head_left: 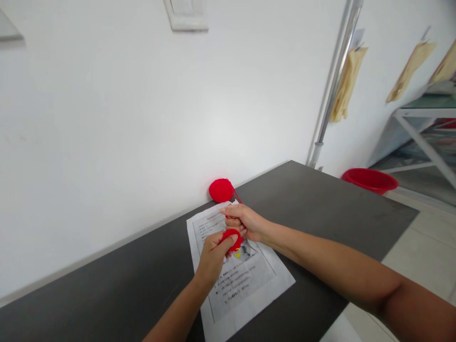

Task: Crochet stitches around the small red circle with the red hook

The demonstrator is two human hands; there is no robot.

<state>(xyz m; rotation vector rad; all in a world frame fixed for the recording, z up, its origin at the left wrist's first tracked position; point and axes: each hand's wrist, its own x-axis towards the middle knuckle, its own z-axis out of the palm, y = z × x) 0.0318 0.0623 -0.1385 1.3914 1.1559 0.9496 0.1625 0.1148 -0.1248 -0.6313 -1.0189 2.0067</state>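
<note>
My left hand [213,254] is closed on a small round red piece of yarn work [232,236], its thumb pressed across the front. A bit of yellow [237,253] shows just below that piece; what it is I cannot make out. Right beside it, my right hand [245,222] is curled with the thumb stretched to the left, and a trace of red shows at its fingers. From a red ball of yarn [221,190] against the wall, a strand [237,195] runs down behind the right hand. Any tool inside that hand is hidden.
Under my hands a printed sheet of paper [245,304] lies on the dark table [302,204]. The white wall [142,118] borders the table's far side. Beyond the right end are a metal pole [337,80], a red basin [370,179] and hanging yellowish gloves [349,85].
</note>
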